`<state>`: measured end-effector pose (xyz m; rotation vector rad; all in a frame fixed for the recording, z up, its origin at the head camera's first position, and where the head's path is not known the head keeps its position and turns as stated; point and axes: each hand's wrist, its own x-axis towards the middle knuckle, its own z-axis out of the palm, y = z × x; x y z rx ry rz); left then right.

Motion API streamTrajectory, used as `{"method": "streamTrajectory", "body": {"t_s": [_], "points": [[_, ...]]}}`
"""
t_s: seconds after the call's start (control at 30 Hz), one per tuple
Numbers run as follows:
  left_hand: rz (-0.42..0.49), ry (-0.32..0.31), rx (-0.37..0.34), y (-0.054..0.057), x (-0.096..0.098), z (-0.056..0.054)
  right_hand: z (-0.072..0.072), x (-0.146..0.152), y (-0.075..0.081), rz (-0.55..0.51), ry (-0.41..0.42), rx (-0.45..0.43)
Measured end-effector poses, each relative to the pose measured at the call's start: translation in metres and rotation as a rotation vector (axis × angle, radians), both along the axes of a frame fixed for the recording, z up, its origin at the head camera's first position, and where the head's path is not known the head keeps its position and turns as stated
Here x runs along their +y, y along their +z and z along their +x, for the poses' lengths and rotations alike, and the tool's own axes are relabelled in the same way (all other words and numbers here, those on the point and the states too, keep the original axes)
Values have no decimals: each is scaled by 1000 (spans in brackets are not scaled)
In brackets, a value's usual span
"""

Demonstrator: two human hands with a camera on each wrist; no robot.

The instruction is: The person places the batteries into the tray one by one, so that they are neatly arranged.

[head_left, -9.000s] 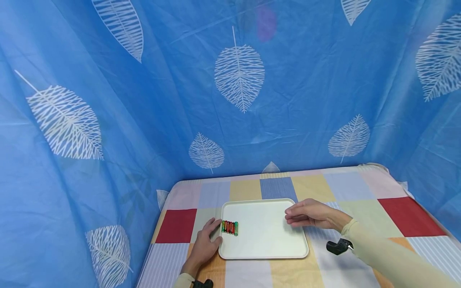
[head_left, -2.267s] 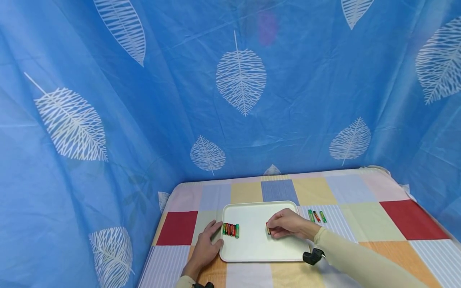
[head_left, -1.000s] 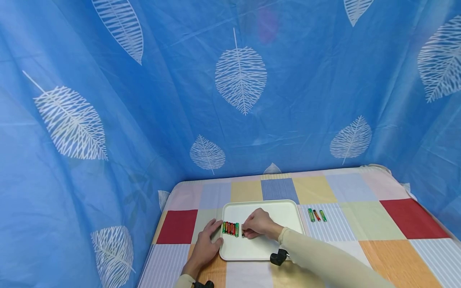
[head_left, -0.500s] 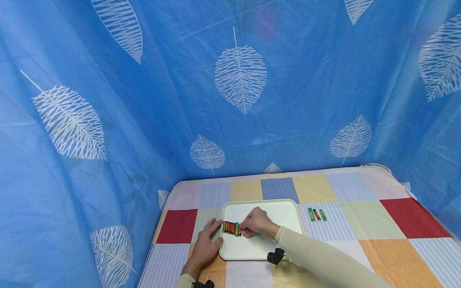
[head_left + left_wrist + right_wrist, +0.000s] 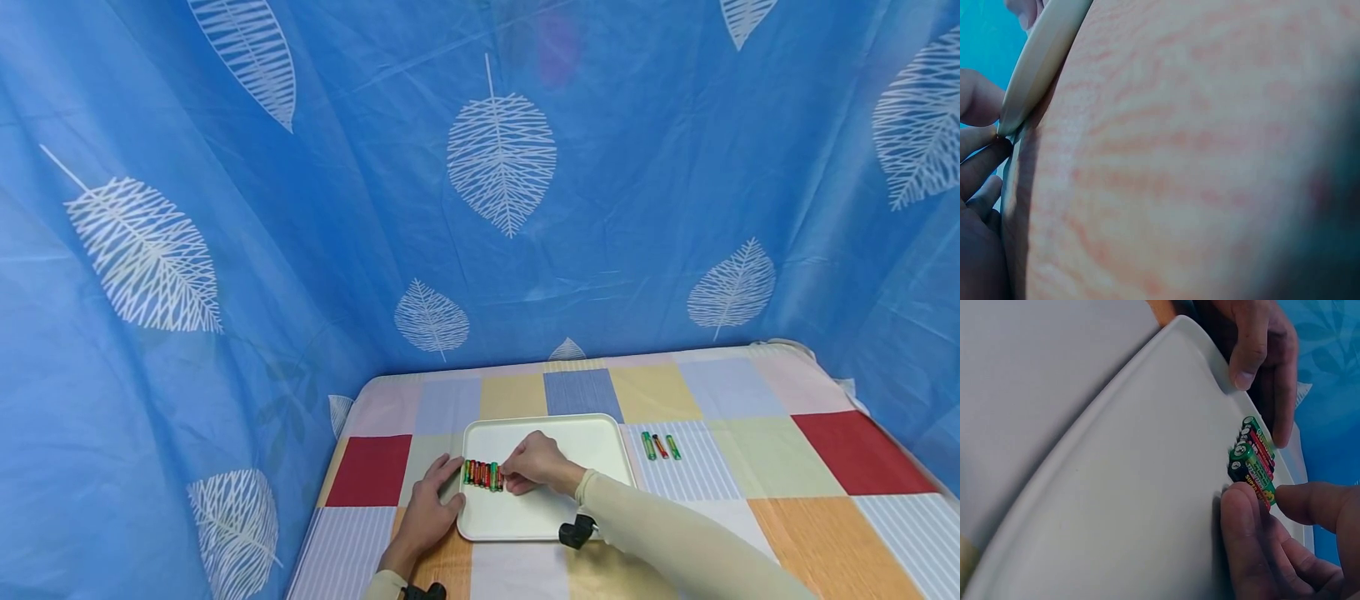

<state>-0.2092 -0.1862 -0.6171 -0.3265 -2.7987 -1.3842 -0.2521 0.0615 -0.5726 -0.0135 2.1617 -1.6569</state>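
Observation:
On the cream tray (image 5: 547,521), several red and green batteries (image 5: 480,473) lie side by side in a row near the left rim. My right hand (image 5: 542,463) pinches the red-and-black battery (image 5: 1254,483) at the row's right end, fingertips at its ends, close against a green one (image 5: 1254,464). My left hand (image 5: 427,508) lies at the tray's left side, its thumb and fingers touching the rim. In the left wrist view, fingers (image 5: 979,165) show along the tray's edge.
Right of the tray, two green batteries (image 5: 648,446) (image 5: 673,447) and a red one (image 5: 660,447) between them lie on the patchwork tablecloth (image 5: 750,467). A blue curtain (image 5: 600,208) with white leaves hangs behind and at the sides.
My right hand carried the battery leftward across the tray and set it against the row's right end. Over the last half second it barely moved. My left hand stayed at the rim.

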Motion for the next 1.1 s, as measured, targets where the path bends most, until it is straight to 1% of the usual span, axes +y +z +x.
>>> {"method": "streamTrajectory", "body": {"t_s": [0.23, 0.47, 0.63, 0.77, 0.93, 1.1], "points": [[-17, 12, -1, -1, 0, 0, -3, 7, -1, -5, 49, -28], [-20, 19, -4, -1, 0, 1, -10, 29, 4, -41, 103, -51], [-17, 12, 4, -1, 0, 0, -16, 50, 10, -56, 102, -64], [-11, 4, 4, -2, 0, 0, -19, 69, 15, -27, 97, -66], [-12, 7, -4, -2, 0, -1, -18, 95, 22, 0, 81, -46], [-10, 12, -13, -1, 0, 0, -16, 124, 25, -19, 63, -55]]}}
